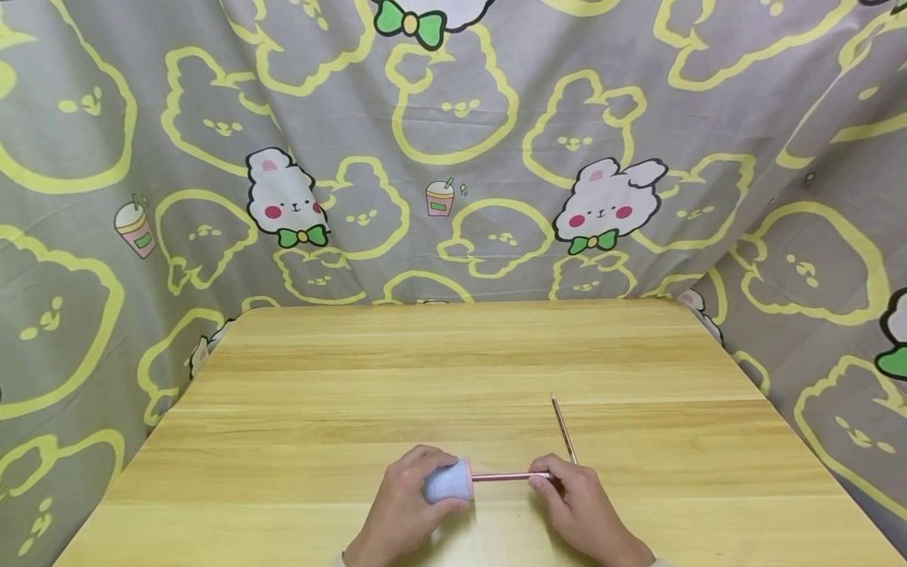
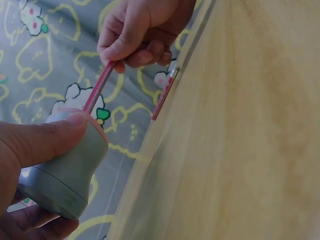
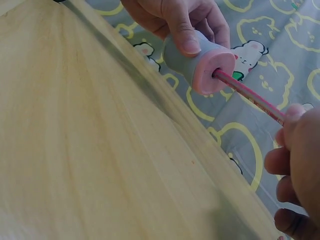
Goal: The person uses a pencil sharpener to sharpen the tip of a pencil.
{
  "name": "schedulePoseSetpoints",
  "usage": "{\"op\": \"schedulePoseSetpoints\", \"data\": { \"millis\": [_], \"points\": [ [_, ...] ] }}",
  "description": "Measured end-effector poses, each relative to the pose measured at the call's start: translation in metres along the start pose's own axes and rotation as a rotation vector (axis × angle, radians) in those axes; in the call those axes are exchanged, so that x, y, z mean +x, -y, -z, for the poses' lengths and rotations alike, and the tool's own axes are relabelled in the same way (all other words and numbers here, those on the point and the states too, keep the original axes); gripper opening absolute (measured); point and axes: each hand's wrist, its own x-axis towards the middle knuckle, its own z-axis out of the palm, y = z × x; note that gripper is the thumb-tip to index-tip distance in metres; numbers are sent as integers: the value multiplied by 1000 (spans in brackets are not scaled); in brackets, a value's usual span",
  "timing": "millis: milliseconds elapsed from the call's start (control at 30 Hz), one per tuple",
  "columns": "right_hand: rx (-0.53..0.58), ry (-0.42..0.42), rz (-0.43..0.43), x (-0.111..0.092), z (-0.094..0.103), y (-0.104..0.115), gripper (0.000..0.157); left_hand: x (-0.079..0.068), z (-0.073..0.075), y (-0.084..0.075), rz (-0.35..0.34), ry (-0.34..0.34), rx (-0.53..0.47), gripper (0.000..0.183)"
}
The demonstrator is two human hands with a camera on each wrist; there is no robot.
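Note:
My left hand (image 1: pixel 411 500) grips a pale blue pencil sharpener (image 3: pixel 182 57) with a pink end face, its thumb along the side. A pencil (image 1: pixel 503 476) runs from the hole in that pink face across to my right hand (image 1: pixel 581 500), which pinches it near its other end between thumb and fingertips. The pencil's inserted tip is hidden inside the sharpener. In the left wrist view the sharpener (image 2: pixel 65 165) is tilted, with the pencil angling up out of it. A second pencil (image 1: pixel 564 429) lies on the table just beyond my right hand.
The wooden table (image 1: pixel 453 370) spreads out around and beyond both hands. Behind it and along its sides hangs a grey curtain (image 1: pixel 482 181) printed with yellow outlines and white cartoon bunnies.

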Motion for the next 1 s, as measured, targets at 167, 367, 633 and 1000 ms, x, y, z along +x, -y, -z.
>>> {"op": "schedulePoseSetpoints", "data": {
  "millis": [167, 367, 633, 1000],
  "points": [
    [-17, -13, 27, 1, 0, 0, 21, 0, 0, 0, -2, 2, -1, 42],
    [-14, 1, -15, -1, -1, 0, 26, -1, 0, 1, 2, -3, -4, 42],
    [12, -20, 17, -2, -2, -4, 22, -1, 0, 1, 4, -4, -5, 41],
    [-58, -9, -7, 2, 0, 3, 19, -1, -1, 1, -10, 1, -13, 41]
  ]
}}
